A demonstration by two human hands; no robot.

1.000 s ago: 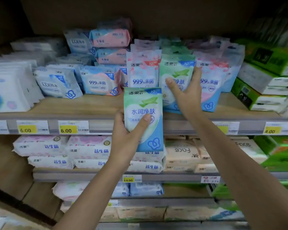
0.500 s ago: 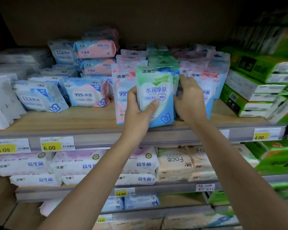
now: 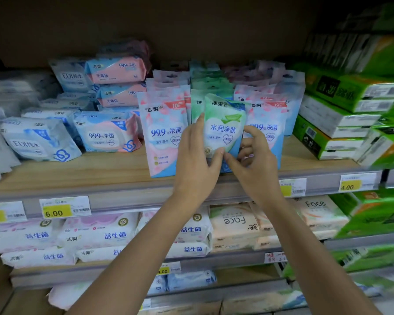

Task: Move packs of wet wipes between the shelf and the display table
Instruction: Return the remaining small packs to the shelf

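Green wipes pack (image 3: 224,126) at near edge of its row on upper shelf (image 3: 77,178), between pink packs (image 3: 164,135); gripped by left hand (image 3: 196,160), pinched low by right hand (image 3: 255,164). Seemingly mid-placement, release not yet done; display table out of view.

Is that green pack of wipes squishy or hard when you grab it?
Probably squishy: the green pack bows at its top where the left hand and right hand grip it. Its shiny film may be a bit slippery. It looks slim, so it is likely light and apt to tip over.
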